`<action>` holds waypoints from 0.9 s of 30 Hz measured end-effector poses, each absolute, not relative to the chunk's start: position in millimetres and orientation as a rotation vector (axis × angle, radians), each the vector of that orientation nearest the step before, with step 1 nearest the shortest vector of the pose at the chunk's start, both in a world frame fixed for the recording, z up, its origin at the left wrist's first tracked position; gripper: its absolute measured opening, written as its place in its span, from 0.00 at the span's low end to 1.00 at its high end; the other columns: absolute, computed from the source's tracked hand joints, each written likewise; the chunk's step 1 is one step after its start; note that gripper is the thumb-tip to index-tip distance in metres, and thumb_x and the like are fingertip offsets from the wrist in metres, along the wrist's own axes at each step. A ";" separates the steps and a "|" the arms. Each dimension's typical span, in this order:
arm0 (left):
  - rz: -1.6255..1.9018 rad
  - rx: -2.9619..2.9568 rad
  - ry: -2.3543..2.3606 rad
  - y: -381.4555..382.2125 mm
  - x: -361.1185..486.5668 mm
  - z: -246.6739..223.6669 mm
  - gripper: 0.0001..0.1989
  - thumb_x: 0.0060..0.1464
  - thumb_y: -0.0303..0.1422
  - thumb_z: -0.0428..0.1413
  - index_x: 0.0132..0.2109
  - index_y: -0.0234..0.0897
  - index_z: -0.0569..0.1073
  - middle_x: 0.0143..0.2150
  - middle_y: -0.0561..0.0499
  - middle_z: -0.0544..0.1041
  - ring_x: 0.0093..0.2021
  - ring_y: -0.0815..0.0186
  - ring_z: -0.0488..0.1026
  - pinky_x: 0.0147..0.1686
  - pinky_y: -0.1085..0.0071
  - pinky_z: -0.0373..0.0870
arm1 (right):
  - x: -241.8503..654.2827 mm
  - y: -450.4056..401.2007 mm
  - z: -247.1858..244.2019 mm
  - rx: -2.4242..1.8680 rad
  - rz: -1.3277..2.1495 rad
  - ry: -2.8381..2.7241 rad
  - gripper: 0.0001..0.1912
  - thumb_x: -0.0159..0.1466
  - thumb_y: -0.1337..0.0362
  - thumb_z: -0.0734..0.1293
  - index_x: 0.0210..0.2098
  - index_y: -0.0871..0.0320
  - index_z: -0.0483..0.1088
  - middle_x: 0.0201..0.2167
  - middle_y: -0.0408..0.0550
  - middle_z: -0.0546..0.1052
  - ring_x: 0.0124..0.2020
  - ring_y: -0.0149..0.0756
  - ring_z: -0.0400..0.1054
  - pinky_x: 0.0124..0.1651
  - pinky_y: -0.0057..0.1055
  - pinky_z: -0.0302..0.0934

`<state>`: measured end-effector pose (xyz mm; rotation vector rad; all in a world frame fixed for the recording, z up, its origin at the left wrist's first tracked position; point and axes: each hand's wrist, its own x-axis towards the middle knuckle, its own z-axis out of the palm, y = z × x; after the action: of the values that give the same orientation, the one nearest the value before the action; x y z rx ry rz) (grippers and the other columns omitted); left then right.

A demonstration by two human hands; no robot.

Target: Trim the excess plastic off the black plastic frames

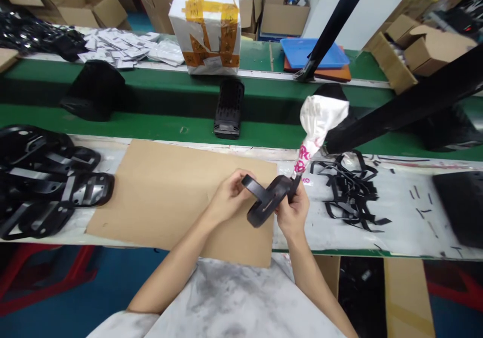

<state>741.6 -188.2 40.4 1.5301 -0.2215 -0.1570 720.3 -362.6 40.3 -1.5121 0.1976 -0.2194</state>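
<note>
A black looped plastic part point(267, 199) is held up over the right edge of a brown cardboard sheet point(166, 192). My left hand point(230, 197) pinches the part's left end, with the fingers closed on it. On the other side my right hand point(294, 209) is closed around its right end, partly hidden behind the part. Right behind the right hand stands a white plastic wrap with pink writing point(311, 132). Several similar black parts point(49, 182) are piled left of the sheet, and a heap of thin black strips point(352, 192) lies to the right.
Beyond the work table runs a green belt point(162, 121) carrying a black device point(229, 107) and other dark units. A dark slanted post point(407, 106) crosses the right side. Farther back are a taped white box point(211, 31) and a blue tray point(317, 54).
</note>
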 end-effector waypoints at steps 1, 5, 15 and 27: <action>-0.238 1.557 -0.161 -190.8 737.2 40.8 0.20 0.63 0.51 0.57 0.41 0.36 0.73 0.36 0.50 0.74 0.36 0.64 0.71 0.39 0.69 0.68 | 719.2 -364.1 42.2 -1.539 -0.253 0.166 0.18 0.64 0.46 0.72 0.38 0.53 0.68 0.20 0.35 0.66 0.16 0.27 0.57 0.17 0.24 0.55; -0.261 1.588 -0.048 -204.7 722.4 48.1 0.24 0.67 0.53 0.50 0.34 0.36 0.73 0.29 0.52 0.72 0.31 0.65 0.69 0.32 0.70 0.65 | 713.9 -367.2 51.8 -1.587 -0.275 0.060 0.12 0.63 0.54 0.74 0.40 0.54 0.74 0.30 0.43 0.77 0.29 0.35 0.72 0.33 0.30 0.69; 0.209 1.614 -0.061 -214.8 705.7 62.3 0.09 0.65 0.40 0.59 0.45 0.40 0.76 0.40 0.49 0.79 0.39 0.65 0.76 0.40 0.70 0.72 | 703.0 -354.2 70.2 -1.415 -0.008 0.146 0.15 0.54 0.59 0.80 0.36 0.53 0.74 0.31 0.42 0.78 0.33 0.37 0.73 0.39 0.33 0.70; 0.185 1.974 -0.565 -180.3 712.4 62.9 0.04 0.66 0.29 0.57 0.46 0.39 0.75 0.35 0.50 0.77 0.34 0.68 0.74 0.36 0.72 0.69 | 699.5 -361.0 70.8 -1.411 0.107 0.079 0.16 0.54 0.60 0.81 0.34 0.54 0.72 0.31 0.40 0.74 0.30 0.33 0.66 0.34 0.29 0.64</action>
<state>712.4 -180.3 62.9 1.9738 -0.5647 0.1851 699.5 -361.0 70.8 -1.4112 0.0790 0.1074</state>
